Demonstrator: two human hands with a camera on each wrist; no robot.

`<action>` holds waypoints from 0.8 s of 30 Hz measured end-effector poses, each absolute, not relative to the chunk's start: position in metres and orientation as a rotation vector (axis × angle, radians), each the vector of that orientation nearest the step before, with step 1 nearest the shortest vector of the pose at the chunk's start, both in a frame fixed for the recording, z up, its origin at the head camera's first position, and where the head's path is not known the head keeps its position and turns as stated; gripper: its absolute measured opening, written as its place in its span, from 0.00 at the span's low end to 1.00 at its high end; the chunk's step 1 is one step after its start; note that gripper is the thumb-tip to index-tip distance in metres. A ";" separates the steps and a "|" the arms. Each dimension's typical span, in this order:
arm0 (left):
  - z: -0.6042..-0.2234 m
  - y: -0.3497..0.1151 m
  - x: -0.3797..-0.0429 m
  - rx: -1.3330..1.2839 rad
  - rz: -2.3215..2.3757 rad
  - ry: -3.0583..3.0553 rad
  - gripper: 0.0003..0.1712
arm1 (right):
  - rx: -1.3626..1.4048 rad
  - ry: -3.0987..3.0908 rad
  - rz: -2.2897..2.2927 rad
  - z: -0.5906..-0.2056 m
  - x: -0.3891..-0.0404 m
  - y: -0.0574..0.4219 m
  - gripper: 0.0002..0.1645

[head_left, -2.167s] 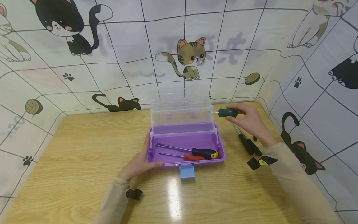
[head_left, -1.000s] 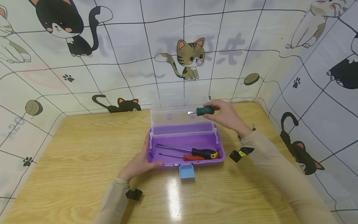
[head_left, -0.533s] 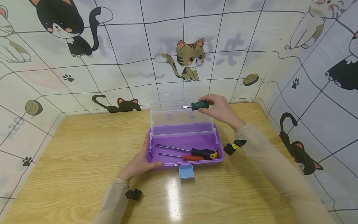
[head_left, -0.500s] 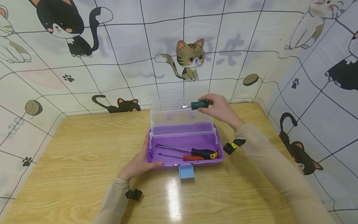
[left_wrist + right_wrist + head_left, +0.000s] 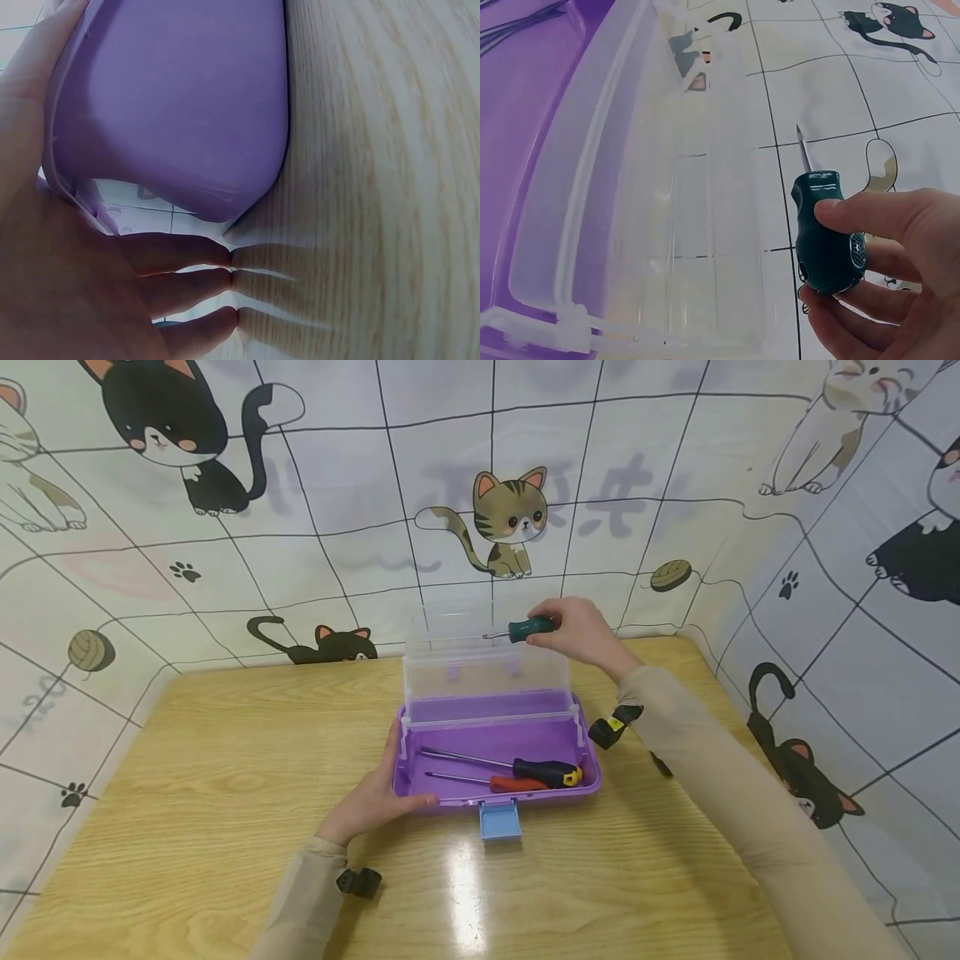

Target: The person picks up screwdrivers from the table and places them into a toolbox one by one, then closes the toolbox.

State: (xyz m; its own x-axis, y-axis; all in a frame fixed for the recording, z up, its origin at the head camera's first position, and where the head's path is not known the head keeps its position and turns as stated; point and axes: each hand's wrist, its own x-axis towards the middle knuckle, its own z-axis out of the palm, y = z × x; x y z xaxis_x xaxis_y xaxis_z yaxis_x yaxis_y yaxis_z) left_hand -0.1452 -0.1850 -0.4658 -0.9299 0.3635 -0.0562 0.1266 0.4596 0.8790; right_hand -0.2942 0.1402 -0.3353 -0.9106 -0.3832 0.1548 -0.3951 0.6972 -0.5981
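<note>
Pinched between thumb and fingers, a stubby green-handled screwdriver (image 5: 532, 627) is in my right hand (image 5: 577, 627). It is raised near the top of the toolbox's tilted-back translucent lid (image 5: 487, 677), its flat tip pointing left. The purple toolbox (image 5: 480, 735) sits on the table; a black-and-yellow screwdriver (image 5: 546, 772) and a red-handled screwdriver (image 5: 517, 785) lie in it. My left hand (image 5: 371, 806) rests against its left end, thumb on the front rim. In the left wrist view the left fingers (image 5: 184, 290) look fairly straight, tips at the tabletop.
A light blue latch (image 5: 500, 821) hangs from the box's front. Right of the box, part of a black handle (image 5: 662, 765) shows on the wooden table (image 5: 247, 793), otherwise hidden by my right forearm. A cat-print sheet (image 5: 360, 510) stands behind.
My right hand has carried the green screwdriver leftward from the right side to the lid, then slightly up and away. The left hand and the toolbox have stayed put.
</note>
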 end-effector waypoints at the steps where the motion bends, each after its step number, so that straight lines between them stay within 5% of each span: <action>1: -0.466 -0.185 -0.145 0.424 1.461 2.473 0.74 | 0.658 -2.885 1.018 -0.335 -0.296 0.140 0.21; 24: -0.466 -0.185 -0.145 0.427 1.478 2.464 0.74 | 0.626 -3.020 0.871 -0.342 -0.318 0.136 0.22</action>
State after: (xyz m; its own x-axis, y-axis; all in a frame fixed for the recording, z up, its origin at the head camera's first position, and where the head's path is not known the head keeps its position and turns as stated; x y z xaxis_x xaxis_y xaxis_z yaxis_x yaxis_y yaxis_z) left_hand -0.1447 -0.1849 -0.4664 -0.9294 0.3654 -0.0512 0.1269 0.4470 0.8855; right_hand -0.3178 0.1360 -0.3423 -0.9219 -0.3848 0.0462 -0.3502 0.7762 -0.5242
